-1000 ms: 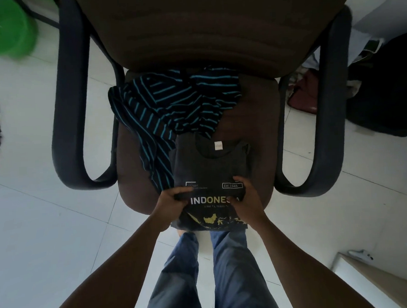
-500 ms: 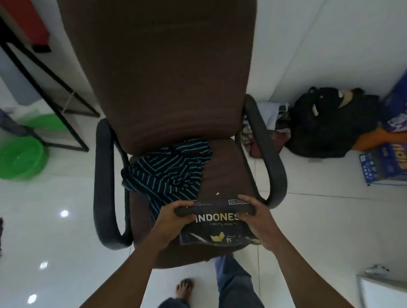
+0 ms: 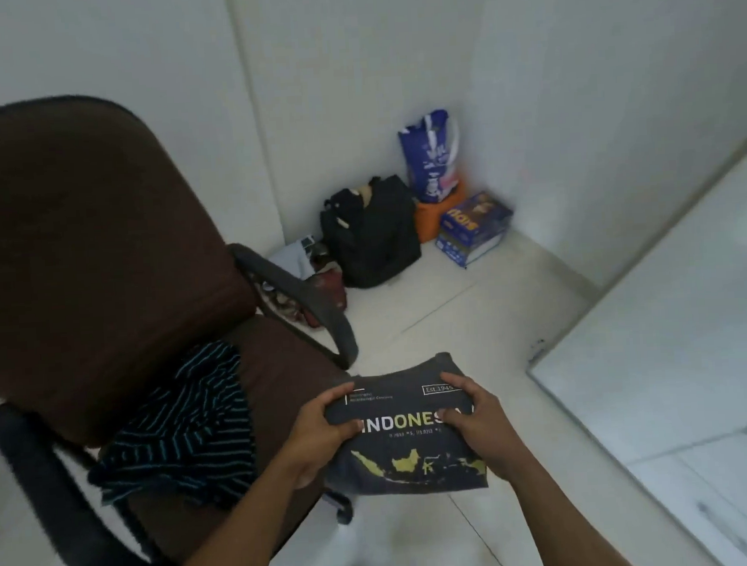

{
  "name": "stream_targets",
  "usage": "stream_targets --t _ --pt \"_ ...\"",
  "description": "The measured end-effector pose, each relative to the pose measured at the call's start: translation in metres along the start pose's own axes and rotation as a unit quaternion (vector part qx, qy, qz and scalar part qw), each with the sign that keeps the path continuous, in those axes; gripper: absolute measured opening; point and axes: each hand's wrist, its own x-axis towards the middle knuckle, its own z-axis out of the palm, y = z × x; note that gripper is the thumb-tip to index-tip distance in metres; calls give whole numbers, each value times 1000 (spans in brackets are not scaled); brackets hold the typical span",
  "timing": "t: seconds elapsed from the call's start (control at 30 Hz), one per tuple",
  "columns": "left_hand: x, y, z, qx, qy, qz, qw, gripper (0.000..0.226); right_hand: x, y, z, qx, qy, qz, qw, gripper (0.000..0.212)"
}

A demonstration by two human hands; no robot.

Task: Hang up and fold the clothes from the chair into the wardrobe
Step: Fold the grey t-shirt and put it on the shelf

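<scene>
We hold both arms forward, our left hand (image 3: 317, 435) and right hand (image 3: 485, 429) gripping the folded T-shirt (image 3: 409, 464), fingers curled.

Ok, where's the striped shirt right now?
In the head view, lower left: the striped shirt lies crumpled on the seat of the brown chair, left of the folded Indonesia T-shirt gripped by the left hand and right hand.
</scene>
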Motion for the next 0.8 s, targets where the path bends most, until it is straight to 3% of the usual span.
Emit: stream_targets --t 0.27,0.53,0.8 --pt "-25 -15 236 155 -221 12 963 62 -177 108 -180 104 228 39 967 50" --pt "-144 -75 524 256 -396 45 880 62 -399 222 -363 157 398 63 902 49" --pt "-254 -75 750 277 -517 121 801 63 -561 261 -512 157 541 52 825 55"
